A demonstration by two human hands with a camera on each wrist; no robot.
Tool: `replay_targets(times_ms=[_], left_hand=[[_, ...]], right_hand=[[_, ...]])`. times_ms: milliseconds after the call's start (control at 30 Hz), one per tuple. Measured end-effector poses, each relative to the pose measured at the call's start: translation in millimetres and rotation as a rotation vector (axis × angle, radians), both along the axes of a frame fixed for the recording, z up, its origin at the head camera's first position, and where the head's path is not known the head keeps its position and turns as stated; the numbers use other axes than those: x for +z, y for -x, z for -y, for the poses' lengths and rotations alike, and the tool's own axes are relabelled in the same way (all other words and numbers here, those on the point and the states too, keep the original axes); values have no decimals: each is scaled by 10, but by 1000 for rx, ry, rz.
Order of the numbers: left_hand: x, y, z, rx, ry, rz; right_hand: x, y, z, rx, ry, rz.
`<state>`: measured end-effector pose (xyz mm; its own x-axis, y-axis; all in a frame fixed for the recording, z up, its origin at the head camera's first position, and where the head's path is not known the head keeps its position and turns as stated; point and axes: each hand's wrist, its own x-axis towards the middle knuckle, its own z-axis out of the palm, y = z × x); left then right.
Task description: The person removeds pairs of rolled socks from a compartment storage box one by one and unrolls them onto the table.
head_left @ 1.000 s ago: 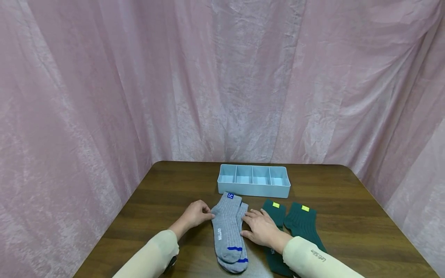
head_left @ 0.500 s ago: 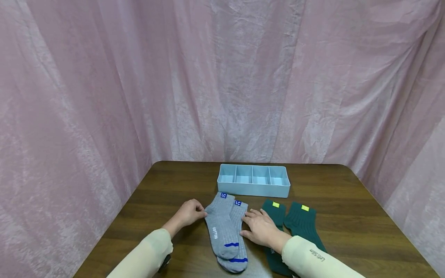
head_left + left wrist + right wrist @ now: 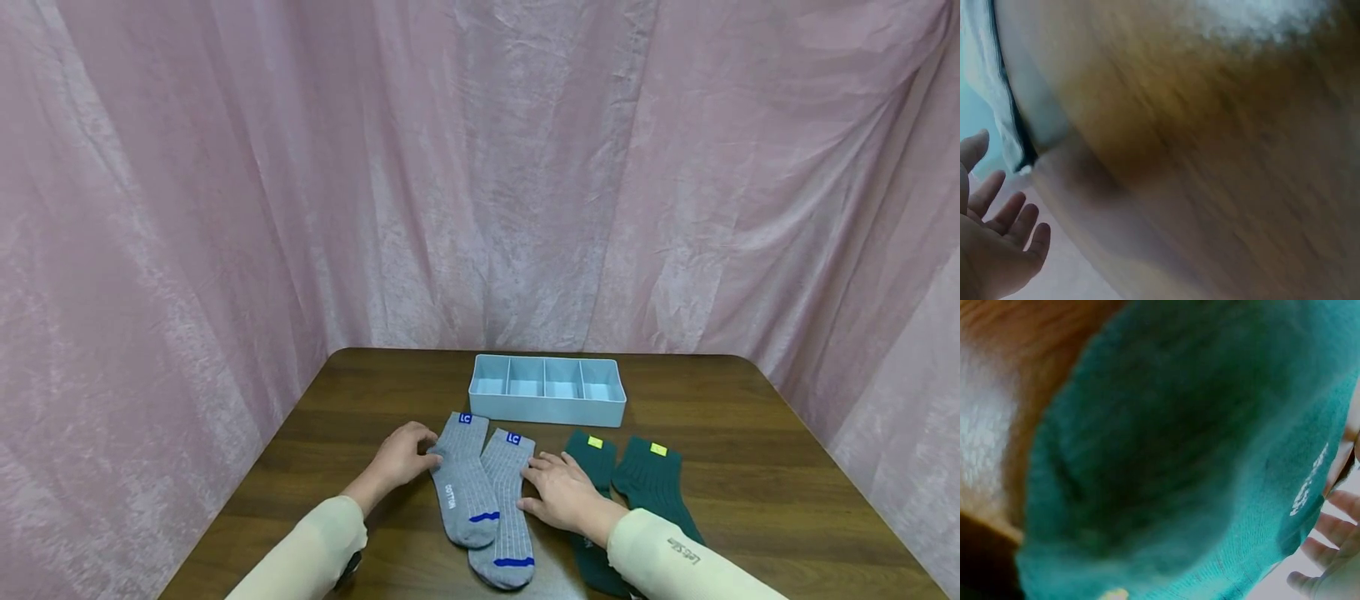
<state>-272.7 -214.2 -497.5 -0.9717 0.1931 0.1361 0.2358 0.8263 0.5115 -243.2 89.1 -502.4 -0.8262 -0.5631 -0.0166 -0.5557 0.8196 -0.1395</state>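
Two grey socks with blue labels and blue toe stripes lie on the wooden table in the head view. The left grey sock [image 3: 463, 479] partly overlaps the toe half of the right grey sock [image 3: 512, 492]. My left hand [image 3: 402, 454] is at the left sock's outer edge; in the left wrist view its fingers [image 3: 1016, 222] look loosely spread. My right hand [image 3: 562, 490] lies palm down with straight fingers near the right grey sock's edge, partly over one green sock [image 3: 592, 462]. Another green sock [image 3: 651, 475] lies to its right, its lower part hidden by the sleeve.
A light blue box [image 3: 547, 409] with several compartments stands behind the socks on the brown table [image 3: 390, 392]. A pink curtain [image 3: 480, 175] hangs behind the table and along its sides.
The upper grey sock has shifted left with my left hand, uncovering more of the sock beneath and its label. My left fingers have loosened from its edge. My right hand has stayed in place.
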Motion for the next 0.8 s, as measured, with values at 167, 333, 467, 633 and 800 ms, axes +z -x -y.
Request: replay_targets(times_ms=[167, 333, 467, 633, 800], left_hand=[[-3, -50, -97, -96, 93, 37], [-84, -87, -100, -192, 227, 66], [-106, -96, -58, -236, 284, 66], [-68, -136, 33, -271, 308, 84], [-21, -224, 118, -291, 303, 102]], right_hand=[[6, 6, -5, 0, 1, 1], [6, 9, -8, 6, 1, 5], [12, 14, -11, 8, 6, 3], [6, 12, -15, 10, 9, 5], [-1, 6, -12, 7, 2, 2]])
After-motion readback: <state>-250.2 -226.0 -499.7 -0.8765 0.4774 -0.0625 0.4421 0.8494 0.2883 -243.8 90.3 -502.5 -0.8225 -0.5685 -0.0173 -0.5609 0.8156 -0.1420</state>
